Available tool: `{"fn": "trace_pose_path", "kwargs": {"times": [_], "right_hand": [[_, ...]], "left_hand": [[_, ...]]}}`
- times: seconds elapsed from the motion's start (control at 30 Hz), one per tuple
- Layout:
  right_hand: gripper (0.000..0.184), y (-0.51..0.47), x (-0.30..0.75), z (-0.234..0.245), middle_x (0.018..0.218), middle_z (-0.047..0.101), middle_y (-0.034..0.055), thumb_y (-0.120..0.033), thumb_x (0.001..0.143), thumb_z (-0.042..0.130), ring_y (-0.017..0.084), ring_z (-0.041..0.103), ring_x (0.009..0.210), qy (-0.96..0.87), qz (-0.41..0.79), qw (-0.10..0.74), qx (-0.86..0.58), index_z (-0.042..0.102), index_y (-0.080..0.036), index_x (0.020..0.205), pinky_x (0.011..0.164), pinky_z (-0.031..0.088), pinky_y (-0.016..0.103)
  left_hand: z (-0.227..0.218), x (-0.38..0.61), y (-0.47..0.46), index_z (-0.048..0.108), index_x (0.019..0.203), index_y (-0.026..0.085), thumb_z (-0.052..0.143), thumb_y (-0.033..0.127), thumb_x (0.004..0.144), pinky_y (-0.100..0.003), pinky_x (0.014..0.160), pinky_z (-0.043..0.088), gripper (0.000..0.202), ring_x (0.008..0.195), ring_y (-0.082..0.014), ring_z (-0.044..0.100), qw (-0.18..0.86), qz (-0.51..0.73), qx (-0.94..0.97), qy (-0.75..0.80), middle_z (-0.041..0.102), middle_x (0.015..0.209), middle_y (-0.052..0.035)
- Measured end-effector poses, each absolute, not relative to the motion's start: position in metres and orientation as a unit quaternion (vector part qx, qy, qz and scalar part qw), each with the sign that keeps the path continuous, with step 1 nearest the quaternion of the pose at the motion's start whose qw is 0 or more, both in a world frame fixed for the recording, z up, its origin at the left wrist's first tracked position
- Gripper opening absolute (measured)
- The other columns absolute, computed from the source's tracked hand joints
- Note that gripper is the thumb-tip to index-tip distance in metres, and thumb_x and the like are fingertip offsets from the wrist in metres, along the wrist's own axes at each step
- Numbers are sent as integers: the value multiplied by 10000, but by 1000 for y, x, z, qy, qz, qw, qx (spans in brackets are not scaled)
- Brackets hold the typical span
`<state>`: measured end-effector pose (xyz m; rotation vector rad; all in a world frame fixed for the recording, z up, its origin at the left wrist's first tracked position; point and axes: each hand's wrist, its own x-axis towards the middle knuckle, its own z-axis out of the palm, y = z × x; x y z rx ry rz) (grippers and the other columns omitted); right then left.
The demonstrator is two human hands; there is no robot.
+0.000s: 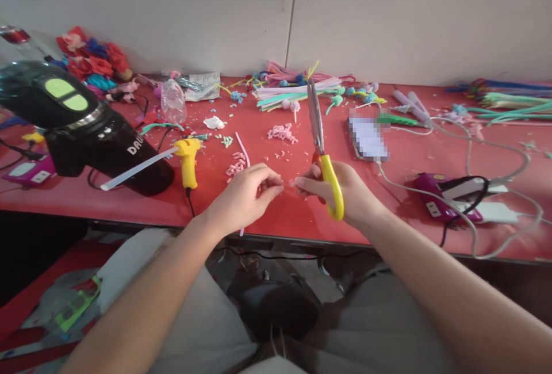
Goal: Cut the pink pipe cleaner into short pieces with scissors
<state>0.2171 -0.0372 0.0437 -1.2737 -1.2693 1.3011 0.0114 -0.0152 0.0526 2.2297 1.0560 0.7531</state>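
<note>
My left hand point(245, 197) is closed in a pinch above the table's front part; anything between its fingertips is too small to make out. Facing it, my right hand point(340, 190) is wrapped round a pair of yellow-handled scissors point(331, 187), whose blades point up and away from me. The thumb and forefinger of that hand also come together near a tiny pale bit. A lilac pipe cleaner point(242, 147) passes beneath my left hand and sticks out over the table edge. Beside it lies a small heap of pink cut pieces point(236, 168), with a paler pink heap point(282, 133) farther back.
A yellow glue gun point(188, 167) and a large black appliance point(107, 138) stand at left. Pipe cleaner bundles point(297, 93) lie along the back. To the right are a phone point(368, 138), white cables and a purple power strip point(435, 195). A clear plastic bottle point(173, 102) stands behind the glue gun.
</note>
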Motion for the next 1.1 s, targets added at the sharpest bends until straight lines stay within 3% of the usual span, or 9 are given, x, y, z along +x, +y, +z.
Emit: {"fn": "trace_pose_path", "kwargs": {"times": [0.23,0.47,1.0,1.1], "right_hand": [[459,-40,213,50,689,642,0,-468,659,803,166,648,693,-504,515,421,-550,416,-223,691,613,474,283],[438,-41,211,45,697,657,3,-449,674,804,169,661,719,-502,536,432,-524,431,-221,699,692,498,305],[374,-45,211,45,665,611,-20,-351,703,791,143,603,666,-528,523,416,-525,444,-212,695,572,391,266],[373,-45,212,43,687,615,-15,-355,697,797,150,602,684,-529,532,425,-506,453,-212,712,609,421,282]], "left_hand": [[50,16,-18,655,887,168,624,202,912,-251,691,482,52,735,-108,576,258,307,840,366,662,864,-28],[48,17,-20,654,872,171,602,200,925,-261,686,491,79,732,-116,587,249,319,842,357,653,838,-30],[43,20,-20,639,833,161,578,183,933,-256,674,460,119,731,-117,574,258,326,842,344,623,791,-25],[41,20,-18,632,818,159,591,176,925,-246,673,454,116,724,-112,572,253,320,845,345,620,774,-15]]}}
